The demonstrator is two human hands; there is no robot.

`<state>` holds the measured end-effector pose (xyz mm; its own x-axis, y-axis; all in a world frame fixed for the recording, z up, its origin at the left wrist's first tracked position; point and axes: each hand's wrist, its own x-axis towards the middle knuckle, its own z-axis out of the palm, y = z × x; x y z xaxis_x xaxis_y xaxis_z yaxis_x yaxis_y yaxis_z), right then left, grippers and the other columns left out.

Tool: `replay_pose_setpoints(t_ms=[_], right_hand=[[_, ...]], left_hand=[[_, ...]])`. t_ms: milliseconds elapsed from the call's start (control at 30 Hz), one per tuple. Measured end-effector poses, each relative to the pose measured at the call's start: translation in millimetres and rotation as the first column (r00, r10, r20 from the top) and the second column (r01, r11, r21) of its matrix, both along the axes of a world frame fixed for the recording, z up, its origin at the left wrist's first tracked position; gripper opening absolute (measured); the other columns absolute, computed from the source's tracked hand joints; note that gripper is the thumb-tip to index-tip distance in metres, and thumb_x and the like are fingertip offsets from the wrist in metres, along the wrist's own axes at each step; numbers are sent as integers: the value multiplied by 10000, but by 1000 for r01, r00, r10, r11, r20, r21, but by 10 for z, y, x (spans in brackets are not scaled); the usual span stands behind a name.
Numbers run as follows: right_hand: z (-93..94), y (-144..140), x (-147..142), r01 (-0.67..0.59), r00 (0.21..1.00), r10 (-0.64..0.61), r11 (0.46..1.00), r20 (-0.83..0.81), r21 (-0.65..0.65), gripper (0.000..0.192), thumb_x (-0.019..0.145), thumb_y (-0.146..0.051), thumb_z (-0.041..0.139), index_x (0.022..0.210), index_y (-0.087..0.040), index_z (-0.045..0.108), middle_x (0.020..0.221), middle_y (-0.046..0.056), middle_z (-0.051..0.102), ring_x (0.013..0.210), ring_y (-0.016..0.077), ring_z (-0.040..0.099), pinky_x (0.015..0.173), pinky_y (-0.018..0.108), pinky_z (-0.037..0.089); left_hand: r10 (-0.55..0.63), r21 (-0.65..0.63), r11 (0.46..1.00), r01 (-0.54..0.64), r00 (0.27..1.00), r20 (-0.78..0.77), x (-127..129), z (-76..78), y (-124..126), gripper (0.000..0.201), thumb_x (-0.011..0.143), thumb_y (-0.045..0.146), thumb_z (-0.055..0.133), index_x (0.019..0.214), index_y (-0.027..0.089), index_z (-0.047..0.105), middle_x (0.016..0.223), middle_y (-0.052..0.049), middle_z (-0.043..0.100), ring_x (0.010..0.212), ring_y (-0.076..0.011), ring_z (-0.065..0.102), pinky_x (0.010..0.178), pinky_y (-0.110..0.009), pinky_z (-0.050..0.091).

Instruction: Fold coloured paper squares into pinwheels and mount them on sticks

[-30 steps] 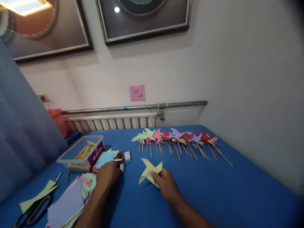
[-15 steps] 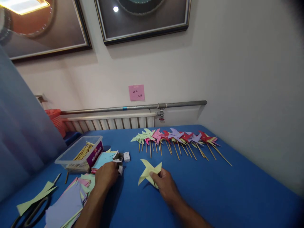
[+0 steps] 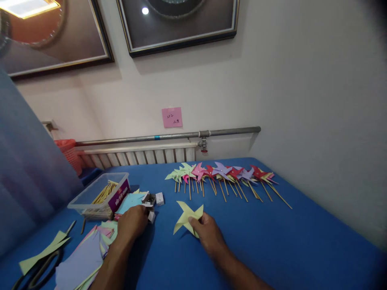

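My right hand pinches a pale yellow paper pinwheel without a stick, thumb pressed on its centre, just above the blue table. My left hand is curled down at a small open box of tiny dark metal pieces. Its fingertips are hidden, and whatever they pinch cannot be made out. A small white box lies just right of it. Under and beside my left hand are light blue paper sheets and a pile of coloured paper pieces.
A row of finished pinwheels on sticks lies along the back. At left stand a clear plastic tub of wooden sticks and black-handled scissors under green paper. The wall, radiator and pipe bound the far side.
The whole view has shifted slightly left. My left hand stays at the small box, and my right hand still holds the yellow pinwheel in the same way.
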<state>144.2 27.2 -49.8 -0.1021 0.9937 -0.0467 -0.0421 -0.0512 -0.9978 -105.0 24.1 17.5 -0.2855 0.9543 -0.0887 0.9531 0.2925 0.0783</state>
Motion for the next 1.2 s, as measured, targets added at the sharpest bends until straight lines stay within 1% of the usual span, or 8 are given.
replay_pose_setpoints(t_ms=[200, 300, 400, 500, 633, 867, 1067, 1200], right_hand=[[4, 12, -1, -23, 1000, 24, 999, -7, 42, 275, 779, -445, 724, 848, -184, 777, 774, 41, 786, 729, 241, 709, 702, 318, 552], [20, -1, 6, -18, 1000, 18, 999, 8, 30, 287, 778, -450, 725, 866, -184, 789, 790, 47, 795, 756, 252, 718, 694, 314, 547], [23, -11, 9, -22, 1000, 23, 999, -13, 27, 295, 786, -442, 715, 891, -179, 794, 810, 51, 802, 780, 258, 726, 702, 314, 546], [6, 0, 2, -18, 1000, 19, 1000, -19, 26, 296, 769, -454, 711, 847, -177, 779, 758, 43, 781, 738, 254, 711, 681, 317, 537], [-1, 16, -3, -15, 1000, 15, 1000, -11, 19, 299, 749, -462, 720, 833, -181, 776, 754, 43, 779, 733, 251, 704, 672, 314, 527], [-35, 28, 0, -26, 999, 26, 1000, -28, 12, 331, 753, -472, 717, 881, -175, 785, 772, 51, 788, 740, 257, 716, 691, 329, 543], [-97, 49, 0, -13, 1000, 13, 1000, 4, 28, 346, 783, -487, 709, 906, -174, 790, 818, 60, 810, 758, 258, 718, 680, 322, 538], [-107, 43, 3, -22, 1000, 22, 999, -5, 37, 337, 801, -488, 704, 909, -184, 800, 844, 65, 823, 786, 272, 737, 693, 329, 557]], left_hand=[[3, 40, 999, -2, 1000, -25, -1, -3, -18, 386, 978, 248, 444, 1031, 233, 827, 1155, -177, 826, 1091, -401, 765, 777, -401, 508], [-9, 44, 999, 10, 1000, -27, -30, 22, -39, 360, 964, 285, 479, 1032, 250, 831, 1134, -173, 831, 1086, -413, 765, 794, -424, 524], [0, 28, 1000, 1, 999, -54, -51, 17, -38, 342, 947, 253, 497, 1014, 227, 832, 1110, -189, 832, 1054, -411, 772, 786, -425, 527], [11, 25, 1000, -10, 998, -63, -47, -11, -19, 354, 943, 215, 489, 1021, 210, 833, 1130, -200, 828, 1049, -400, 777, 782, -420, 532], [9, 16, 1000, -8, 998, -61, -12, -5, -16, 371, 959, 231, 471, 1061, 199, 826, 1150, -214, 820, 1056, -407, 777, 784, -430, 530], [43, 139, 990, -36, 998, -44, 28, 124, -78, 383, 1037, 324, 395, 1041, 255, 772, 1077, -145, 833, 1061, -355, 766, 752, -381, 473], [35, 110, 993, -32, 999, -29, -24, 105, -57, 382, 1034, 323, 389, 976, 217, 751, 1069, -164, 826, 1042, -343, 762, 701, -358, 398], [45, 128, 991, -47, 999, 17, -31, 105, -45, 310, 1003, 294, 426, 923, 219, 716, 1032, -159, 823, 1006, -340, 758, 673, -353, 343]])
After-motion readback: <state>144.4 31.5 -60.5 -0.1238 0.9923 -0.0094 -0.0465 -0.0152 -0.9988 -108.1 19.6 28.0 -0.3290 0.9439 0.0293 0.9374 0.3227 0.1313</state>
